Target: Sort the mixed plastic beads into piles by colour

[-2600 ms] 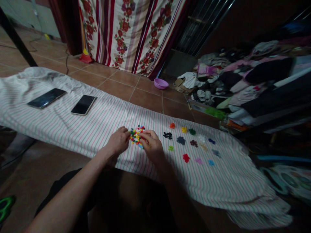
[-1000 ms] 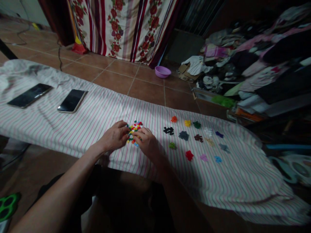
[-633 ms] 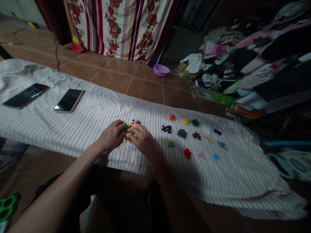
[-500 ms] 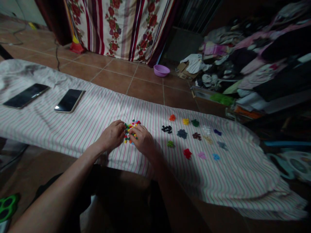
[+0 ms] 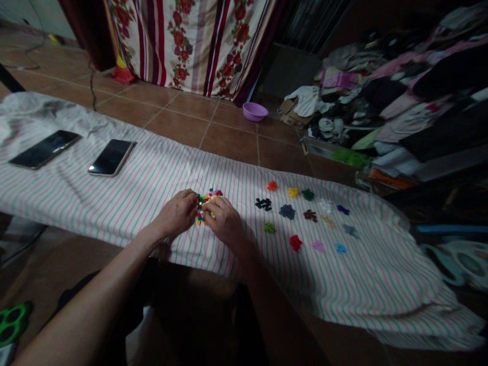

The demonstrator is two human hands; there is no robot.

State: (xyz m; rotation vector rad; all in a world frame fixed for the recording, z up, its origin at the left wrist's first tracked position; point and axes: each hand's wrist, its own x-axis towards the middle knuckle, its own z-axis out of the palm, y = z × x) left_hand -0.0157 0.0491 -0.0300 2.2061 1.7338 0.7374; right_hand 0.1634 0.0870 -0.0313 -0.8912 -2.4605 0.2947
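A mixed pile of small coloured pieces lies on the striped cloth, between my two hands. My left hand rests at the pile's left edge with its fingers curled in. From the right, my right hand reaches over the pile, thumb and fingers drawn together. Whatever is in either hand's fingertips is too small or hidden to make out. To the right are sorted heaps, among them black pieces, dark grey pieces, lime green pieces and red pieces.
Further heaps include yellow pieces, brown pieces and light blue pieces. Two phones lie at the left, a nearer-to-me phone and a larger dark device. A purple basin stands on the tiled floor beyond.
The view has shifted slightly, so the cloth and heaps sit a little further right. Both hands stay at the mixed pile, with hardly any visible finger movement.
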